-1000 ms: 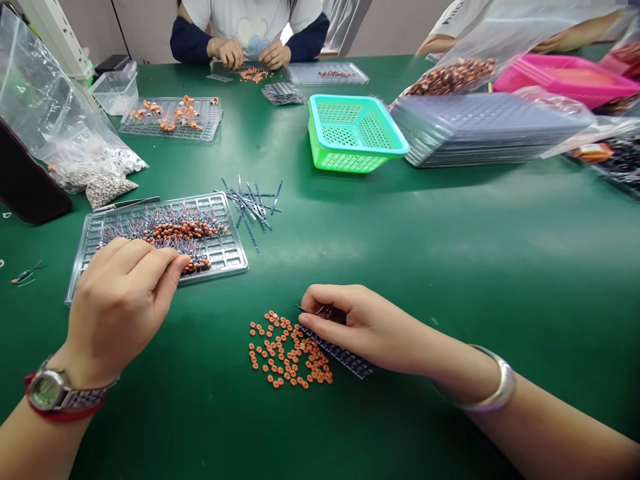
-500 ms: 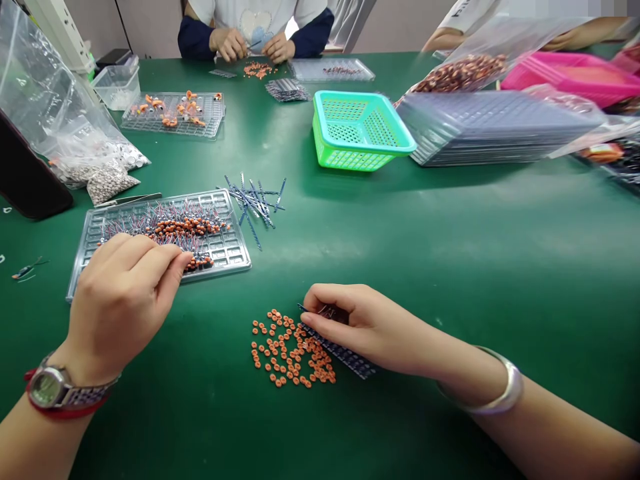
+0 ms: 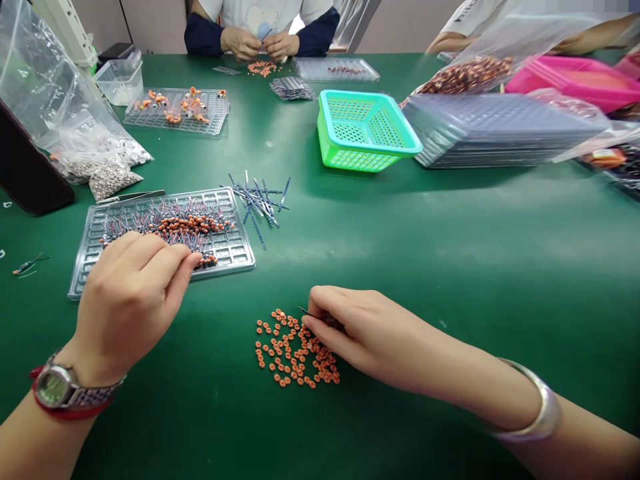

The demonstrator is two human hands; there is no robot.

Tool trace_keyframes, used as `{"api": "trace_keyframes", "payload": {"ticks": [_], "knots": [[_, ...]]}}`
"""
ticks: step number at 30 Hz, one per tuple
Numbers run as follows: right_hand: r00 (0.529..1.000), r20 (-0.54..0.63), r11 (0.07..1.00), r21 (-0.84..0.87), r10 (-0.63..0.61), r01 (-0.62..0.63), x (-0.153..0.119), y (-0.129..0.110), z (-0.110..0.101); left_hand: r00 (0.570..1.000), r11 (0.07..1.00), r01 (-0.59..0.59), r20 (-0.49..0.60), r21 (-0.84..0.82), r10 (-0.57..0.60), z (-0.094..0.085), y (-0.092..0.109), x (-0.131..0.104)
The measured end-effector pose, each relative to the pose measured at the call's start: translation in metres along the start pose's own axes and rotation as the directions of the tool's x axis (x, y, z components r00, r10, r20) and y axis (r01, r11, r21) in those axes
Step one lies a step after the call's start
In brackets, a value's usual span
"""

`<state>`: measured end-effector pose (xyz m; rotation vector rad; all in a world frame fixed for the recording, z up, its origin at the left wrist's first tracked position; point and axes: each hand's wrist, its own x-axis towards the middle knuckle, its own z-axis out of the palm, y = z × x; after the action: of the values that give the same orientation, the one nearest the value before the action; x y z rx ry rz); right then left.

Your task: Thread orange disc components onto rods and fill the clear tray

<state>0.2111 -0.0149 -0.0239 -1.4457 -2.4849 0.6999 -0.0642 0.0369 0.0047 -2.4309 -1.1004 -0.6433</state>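
My left hand (image 3: 133, 300) is closed in a pinch over the near edge of a clear plastic tray (image 3: 237, 257). Whatever its fingertips hold, if anything, is hidden. In the tray lie rows of small orange-and-dark parts with thin wires (image 3: 193, 227). My right hand (image 3: 350, 327) is closed around a dark blue strip of small circuit boards (image 3: 303, 310); just a thin tip sticks out past the fingers, the rest being covered. Below and left of those fingers, small orange ring-shaped pieces (image 3: 287, 357) are scattered on the green table (image 3: 425, 267).
Loose blue strips (image 3: 260, 203) lie beside the tray, with tweezers (image 3: 130, 197) behind it. Farther back are a green basket (image 3: 370, 133), stacked clear trays (image 3: 500, 133) and bags of small white parts (image 3: 113, 177). Across the table, a co-worker's hands (image 3: 260, 45) handle something thin.
The right hand has turned, so the blue board strip that showed beneath it is now mostly hidden. The left hand stays pinched at the tray. The whole view has shifted slightly.
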Motion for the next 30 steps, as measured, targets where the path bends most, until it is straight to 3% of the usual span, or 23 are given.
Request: {"api": "trace_keyframes", "payload": {"ticks": [15, 30], "knots": [[0.996, -0.087, 0.974, -0.226, -0.025, 0.005, -0.005, -0.009, 0.015, 1.000, 1.000, 0.005, -0.011, -0.020, -0.005, 0.002, 0.004, 0.000], [1.000, 0.002, 0.989, -0.148, 0.018, -0.018, 0.000, -0.012, 0.011, 0.999, 0.996, 0.032, 0.010, -0.080, -0.031, -0.001, 0.015, 0.001]]}}
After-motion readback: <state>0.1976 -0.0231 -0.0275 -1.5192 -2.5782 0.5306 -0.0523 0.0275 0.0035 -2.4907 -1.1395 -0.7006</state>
